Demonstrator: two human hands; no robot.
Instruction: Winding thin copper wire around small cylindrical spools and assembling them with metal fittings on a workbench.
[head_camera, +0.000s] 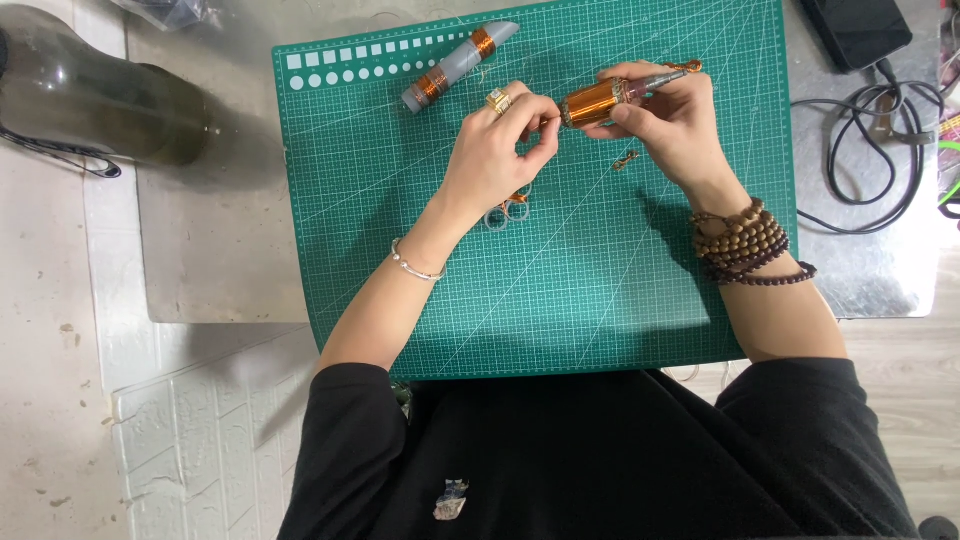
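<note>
Both hands up over the far half of the green cutting mat (560, 300), working one part between them. Right hand (668, 118) is curled closed around a copper-wound coil (592, 102) on a grey rod; fingers wrap the rod behind the winding, thumb underneath. Rod tip (684, 68) sticks out past the knuckles toward the far right, copper-coloured end piece on it. Coil lies roughly level, tilted slightly up to the right.

Left hand (497, 150) is pinched shut at the coil's left end, thumb and forefinger tips meeting right against the winding. Whether a wire strand is in that pinch, can't tell, too fine to see. Gold ring (497, 100) on one left finger, thin bracelet (415, 262) on the left wrist. Right wrist carries several loops of brown wooden beads (745, 245).

On the mat: second grey rod (458, 65) with two copper windings, lying diagonally near the far edge, apart from both hands. Small copper-coloured bit (627, 158) just below the right hand. Small scissors (508, 210) partly hidden under the left wrist.

Mat sits on a grey metal table (220, 250). Dark rounded container (90, 90) at far left, black cables (870, 140) at right, off the mat.
</note>
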